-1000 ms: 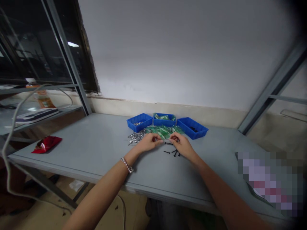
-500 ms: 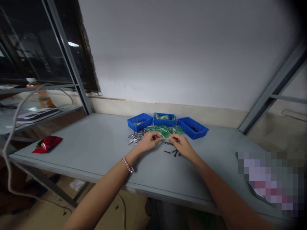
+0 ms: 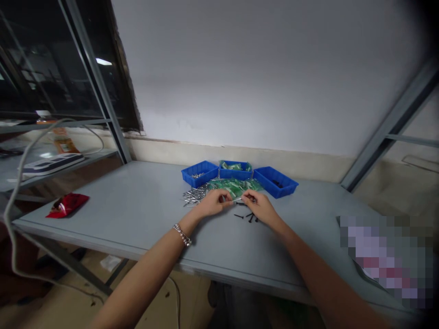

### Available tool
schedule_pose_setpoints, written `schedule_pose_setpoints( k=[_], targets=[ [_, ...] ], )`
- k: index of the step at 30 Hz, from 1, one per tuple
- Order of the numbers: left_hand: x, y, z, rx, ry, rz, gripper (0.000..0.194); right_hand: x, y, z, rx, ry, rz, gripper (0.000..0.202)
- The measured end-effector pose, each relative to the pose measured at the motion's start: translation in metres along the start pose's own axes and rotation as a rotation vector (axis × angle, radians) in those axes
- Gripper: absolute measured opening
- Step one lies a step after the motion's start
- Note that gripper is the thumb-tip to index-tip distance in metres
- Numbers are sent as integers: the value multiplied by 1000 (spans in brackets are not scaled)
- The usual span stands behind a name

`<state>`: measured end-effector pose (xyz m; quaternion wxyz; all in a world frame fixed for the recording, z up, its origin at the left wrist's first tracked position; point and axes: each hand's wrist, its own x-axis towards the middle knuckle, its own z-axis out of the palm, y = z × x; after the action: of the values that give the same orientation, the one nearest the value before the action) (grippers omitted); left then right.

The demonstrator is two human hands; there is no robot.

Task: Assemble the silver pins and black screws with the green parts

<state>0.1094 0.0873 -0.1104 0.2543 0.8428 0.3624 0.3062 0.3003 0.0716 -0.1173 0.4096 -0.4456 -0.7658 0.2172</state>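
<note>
A thin silver pin [image 3: 237, 198], nail-like, spans the small gap between my two hands. My left hand [image 3: 216, 203], with a beaded bracelet at the wrist, is closed in a pinch at its left end. Thumb and fingers of my right hand [image 3: 259, 205] pinch the other end. Beside my left hand lies a pile of similar silver pins [image 3: 194, 195]. Green printed plastic bags [image 3: 231, 186] lie just beyond my fingertips. Several black screws [image 3: 239, 216] are scattered under and beside my right hand, which partly hides them.
At the back stand a blue bin [image 3: 195, 182] with silver pieces, a blue bin [image 3: 235, 174] with green bags and a blue bin [image 3: 286, 191] with black pieces. A red packet [image 3: 70, 205] lies left on the grey table [image 3: 137, 205]. A blurred-out item [image 3: 384, 260] lies right.
My left fingers have shifted slightly and the silver pin looks a little more tilted between my hands. The bins, bags and piles stay where they were.
</note>
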Motion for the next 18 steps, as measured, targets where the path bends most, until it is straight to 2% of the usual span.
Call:
schedule_pose_setpoints(
  k=[3,6,8,9,10,12,14,18],
  targets=[
    [0,0,0,-4,85,-24,16,0,0,0,-11,-66,5,13],
    [0,1,0,4,-4,-19,17,0,0,0,-27,-74,5,14],
    [0,1,-1,15,-62,-10,17,0,0,-1,-14,-16,15,15],
    [0,1,-3,22,-48,-12,18,1,1,-2,-5,18,24,15],
    [1,0,-6,36,2,-23,18,1,1,-2,1,51,35,15],
    [1,-5,-16,100,183,-73,18,2,3,-3,4,90,52,15],
    [0,-14,-30,216,414,-144,17,2,5,-3,1,84,52,15],
    [-7,-37,-56,407,757,-314,21,1,6,-3,-14,47,41,16]
  ],
)
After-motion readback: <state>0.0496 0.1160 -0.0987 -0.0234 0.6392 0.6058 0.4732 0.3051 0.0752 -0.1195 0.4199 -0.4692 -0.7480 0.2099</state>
